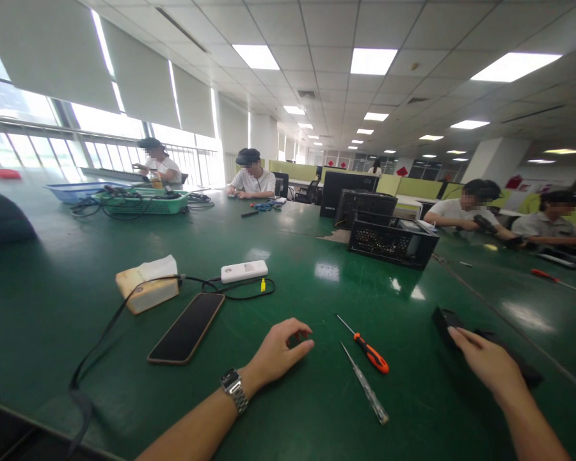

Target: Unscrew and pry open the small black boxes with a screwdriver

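My left hand, with a watch on its wrist, rests just over the green table, fingers loosely curled and thumb apart, holding nothing. To its right lie an orange-and-black screwdriver and a clear-handled slim screwdriver, side by side. On the right side, my right hand grips a black boxy part, thumb on its near face. More black material shows beyond the knuckles; whether it is the same piece I cannot tell. The part's exact kind is unclear, and my fingers on its far side are hidden.
A phone, a tissue pack and a white power bank with a cable lie left. An opened computer case stands ahead. A green basket holds cables. Several people sit around; another screwdriver lies far right.
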The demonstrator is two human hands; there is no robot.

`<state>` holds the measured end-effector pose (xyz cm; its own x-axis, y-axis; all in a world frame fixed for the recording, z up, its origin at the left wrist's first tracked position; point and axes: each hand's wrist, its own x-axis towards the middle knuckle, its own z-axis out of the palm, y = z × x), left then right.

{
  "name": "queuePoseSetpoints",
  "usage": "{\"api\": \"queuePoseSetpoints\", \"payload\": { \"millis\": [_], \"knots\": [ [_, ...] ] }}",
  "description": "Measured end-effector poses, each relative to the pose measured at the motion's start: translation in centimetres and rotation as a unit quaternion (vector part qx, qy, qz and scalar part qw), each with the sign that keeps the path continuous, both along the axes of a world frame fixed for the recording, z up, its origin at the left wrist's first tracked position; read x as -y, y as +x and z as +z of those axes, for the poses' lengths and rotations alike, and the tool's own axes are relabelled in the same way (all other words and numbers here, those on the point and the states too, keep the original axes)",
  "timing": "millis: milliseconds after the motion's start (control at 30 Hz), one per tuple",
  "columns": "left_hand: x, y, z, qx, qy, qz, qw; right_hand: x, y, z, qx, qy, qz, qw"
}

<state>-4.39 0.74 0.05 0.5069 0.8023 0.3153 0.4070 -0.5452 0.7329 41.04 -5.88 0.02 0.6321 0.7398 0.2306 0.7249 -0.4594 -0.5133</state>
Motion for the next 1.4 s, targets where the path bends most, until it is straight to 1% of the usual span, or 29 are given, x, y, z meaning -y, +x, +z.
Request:
{"api": "queuePoseSetpoints", "payload": {
  "millis": [67,100,200,233,300,367,433,467,533,567,600,633,667,700,767,800,833,867,900,1000,1033,1100,1167,1200,1267,1300,1333,1367,1400],
  "knots": [
    [0.0,0.0,0.0,0.001,0.003,0.002,1.0,0.0,-0.3,0.1,-0.013,-0.027,-0.028,0.999],
    [0.0,0.0,0.0,0.002,0.003,0.002,1.0,0.1,-0.2,0.2,0.0,-0.032,-0.061,0.998],
    [0.1,-0.1,0.0,0.003,0.002,0.001,1.0,1.0,1.4,-0.2,0.091,0.003,-0.201,0.975],
    [0.1,-0.1,0.1,0.002,0.0,0.001,1.0,1.3,2.3,-0.7,0.101,0.01,-0.233,0.967],
    [0.1,-0.1,0.1,-0.001,-0.002,0.0,1.0,1.7,4.2,-1.7,0.057,-0.009,-0.246,0.968],
    [0.2,-0.1,0.2,-0.004,-0.004,0.0,1.0,1.6,5.1,-2.4,-0.007,-0.036,-0.213,0.976],
    [0.2,0.0,0.2,-0.007,-0.004,0.0,1.0,1.2,4.2,-2.2,-0.034,-0.026,-0.164,0.986],
    [0.2,0.0,0.1,-0.007,-0.004,-0.002,1.0,0.9,2.7,-1.8,-0.035,-0.011,-0.134,0.99],
    [0.3,0.1,-0.1,-0.003,-0.002,-0.007,1.0,0.3,-2.0,-0.4,-0.048,0.059,-0.029,0.997],
    [0.3,0.2,-0.1,0.004,0.0,-0.014,1.0,0.0,-5.1,0.3,-0.061,0.086,0.061,0.993],
    [0.4,0.2,-0.2,0.013,0.003,-0.024,1.0,-0.1,-8.3,0.9,-0.069,0.11,0.152,0.98],
    [0.5,0.2,-0.2,0.024,0.009,-0.037,0.999,-0.1,-11.7,1.4,-0.066,0.112,0.247,0.96],
    [0.6,0.3,-0.1,0.032,0.017,-0.051,0.998,0.0,-14.8,1.7,-0.054,0.11,0.332,0.935],
    [0.7,0.3,-0.1,0.03,0.027,-0.066,0.997,0.1,-17.5,1.9,-0.039,0.112,0.399,0.909],
    [0.8,0.2,0.1,-0.004,0.046,-0.097,0.994,0.5,-21.3,1.8,-0.009,0.1,0.504,0.858],
    [0.8,0.2,0.1,-0.032,0.052,-0.109,0.992,0.6,-22.2,1.7,0.002,0.09,0.533,0.841],
    [0.8,0.1,0.2,-0.058,0.056,-0.118,0.99,0.6,-22.4,1.5,0.009,0.083,0.542,0.836],
    [0.8,0.1,0.3,-0.077,0.056,-0.123,0.988,0.5,-22.1,1.3,0.013,0.078,0.532,0.843],
    [0.8,0.0,0.3,-0.089,0.053,-0.126,0.987,0.4,-21.3,1.1,0.015,0.073,0.505,0.86],
    [0.7,0.0,0.3,-0.091,0.036,-0.133,0.986,-0.4,-17.8,0.4,0.012,0.048,0.374,0.926],
    [0.7,0.0,0.3,-0.086,0.03,-0.138,0.986,-0.6,-16.7,0.1,0.002,0.03,0.344,0.938],
    [0.7,0.0,0.3,-0.073,0.017,-0.14,0.987,-1.0,-14.9,-0.2,-0.029,-0.007,0.327,0.945],
    [0.8,0.0,0.3,-0.064,0.006,-0.131,0.989,-1.1,-13.9,-0.1,-0.053,-0.023,0.34,0.938],
    [0.9,0.0,0.3,-0.061,0.004,-0.124,0.99,-1.1,-13.6,0.0,-0.075,-0.003,0.334,0.939],
    [1.0,0.1,0.3,-0.063,0.007,-0.113,0.992,-0.8,-13.5,0.6,-0.171,0.095,0.292,0.936],
    [1.1,0.2,0.2,-0.064,0.011,-0.112,0.992,-0.6,-13.5,0.9,-0.244,0.16,0.268,0.918],
    [1.2,0.4,0.2,-0.064,0.017,-0.111,0.992,-0.4,-13.6,1.2,-0.318,0.223,0.248,0.887],
    [1.2,0.5,0.2,-0.063,0.023,-0.11,0.992,-0.1,-13.8,1.5,-0.381,0.27,0.239,0.852],
    [1.3,0.6,0.2,-0.061,0.029,-0.11,0.992,0.1,-14.0,1.6,-0.421,0.295,0.242,0.823]
  ]
}}
